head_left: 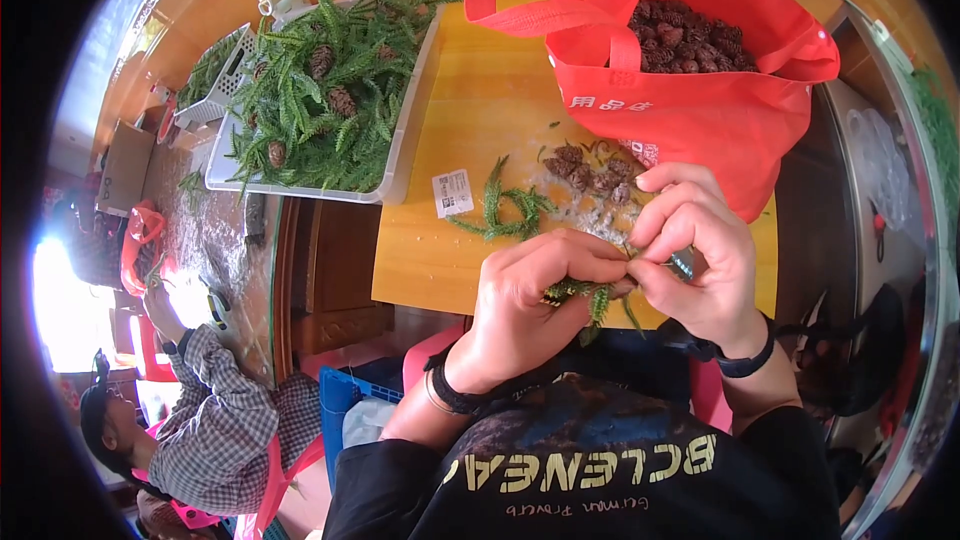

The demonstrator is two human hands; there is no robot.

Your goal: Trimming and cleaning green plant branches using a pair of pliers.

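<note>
My left hand is closed on a green artificial pine sprig, whose needles hang below the fingers. Against it, the thumb and forefinger of my right hand pinch at the sprig's upper end; what exactly lies between those fingertips is too small to make out. Both hands meet over the near edge of the yellow table. Just beyond them lie several brown pine cones and a patch of whitish bits. Two loose green sprigs rest left of these, beside a white printed label.
A white tub heaped with pine sprigs and cones stands at the far left. At the far right, a red bag holds many pine cones. Another person in a checked shirt works at a table on the left. A blue crate sits below.
</note>
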